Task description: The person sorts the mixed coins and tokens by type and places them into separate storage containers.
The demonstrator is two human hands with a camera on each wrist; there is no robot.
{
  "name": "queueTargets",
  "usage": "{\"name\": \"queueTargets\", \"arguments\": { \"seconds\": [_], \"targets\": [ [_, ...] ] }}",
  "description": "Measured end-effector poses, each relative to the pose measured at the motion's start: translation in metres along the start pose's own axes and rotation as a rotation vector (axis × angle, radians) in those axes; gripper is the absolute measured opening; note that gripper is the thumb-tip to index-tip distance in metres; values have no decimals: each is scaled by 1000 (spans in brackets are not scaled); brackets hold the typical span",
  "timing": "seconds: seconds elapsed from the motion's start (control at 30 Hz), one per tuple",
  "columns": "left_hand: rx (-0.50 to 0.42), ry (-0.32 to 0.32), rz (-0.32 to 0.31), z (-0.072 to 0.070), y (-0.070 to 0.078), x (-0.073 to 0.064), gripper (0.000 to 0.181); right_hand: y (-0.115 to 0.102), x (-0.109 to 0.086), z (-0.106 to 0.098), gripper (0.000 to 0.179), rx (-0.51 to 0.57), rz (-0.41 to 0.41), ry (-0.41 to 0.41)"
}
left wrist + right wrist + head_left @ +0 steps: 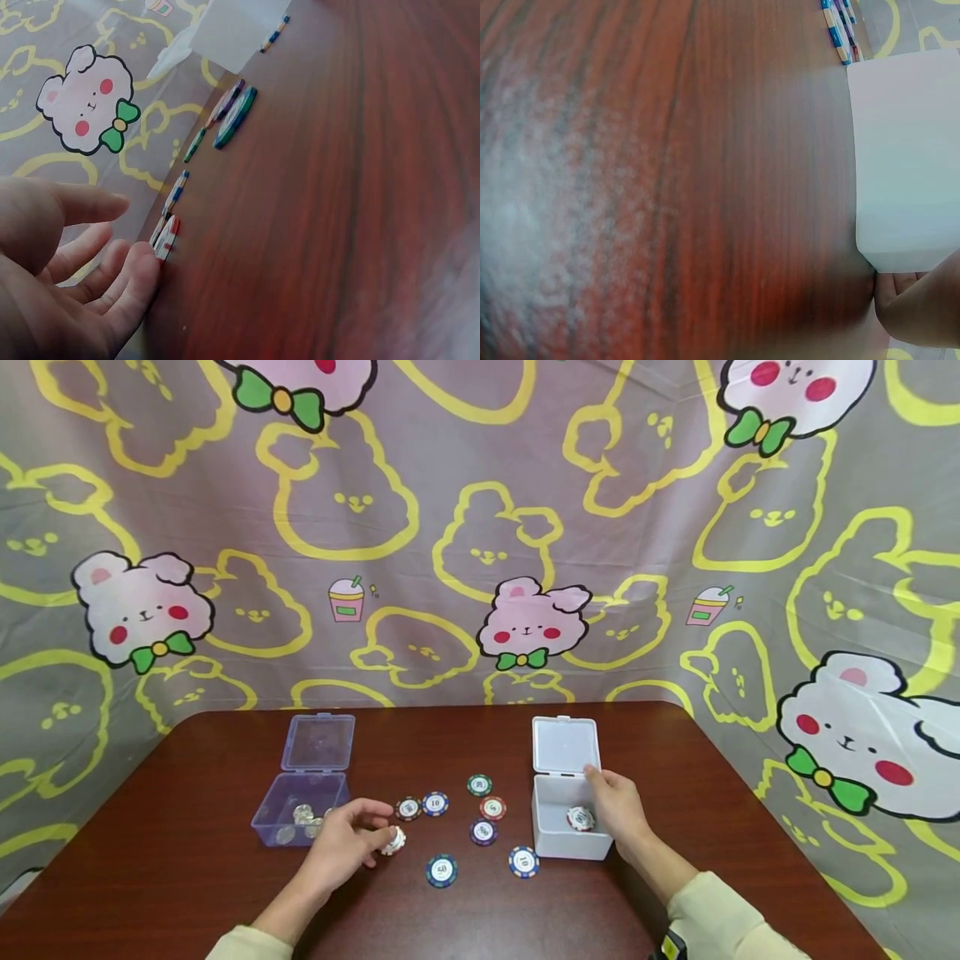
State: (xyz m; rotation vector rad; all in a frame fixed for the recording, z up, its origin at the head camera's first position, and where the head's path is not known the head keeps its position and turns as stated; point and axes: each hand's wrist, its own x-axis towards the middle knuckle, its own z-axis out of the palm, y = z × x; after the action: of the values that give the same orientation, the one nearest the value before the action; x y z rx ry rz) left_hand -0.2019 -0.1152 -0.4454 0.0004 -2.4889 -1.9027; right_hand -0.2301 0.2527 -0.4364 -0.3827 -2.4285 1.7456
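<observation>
My left hand is low over the table beside a white poker chip with red marks. A fingertip is right at the chip's edge in the left wrist view, where the same white chip lies on the tabletop. The other fingers are spread loosely apart. At the right, my right hand holds the side of an open white box, thumb over its rim near the raised lid and fingers along the outer wall. One white-and-red poker chip lies inside that box.
Between the boxes lie several poker chips, among them a green one, a red one and a blue-green one. An open purple translucent box with silvery coins stands at left. A patterned cloth hangs behind the table.
</observation>
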Motion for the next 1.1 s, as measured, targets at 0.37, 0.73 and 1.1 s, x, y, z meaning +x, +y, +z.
{"name": "queueTargets", "arguments": {
  "seconds": [0.37, 0.73, 1.1],
  "targets": [
    [180, -28, 64, -3, -1, 2, 36, -2, -2, 0, 48, -1, -18, 4],
    [263, -40, 82, -4, 1, 0, 34, -3, -1, -1, 43, -20, -20, 6],
    [302, -47, 53, -3, 2, -1, 31, -2, -2, -1, 48, -13, -12, -1]
  ]
}}
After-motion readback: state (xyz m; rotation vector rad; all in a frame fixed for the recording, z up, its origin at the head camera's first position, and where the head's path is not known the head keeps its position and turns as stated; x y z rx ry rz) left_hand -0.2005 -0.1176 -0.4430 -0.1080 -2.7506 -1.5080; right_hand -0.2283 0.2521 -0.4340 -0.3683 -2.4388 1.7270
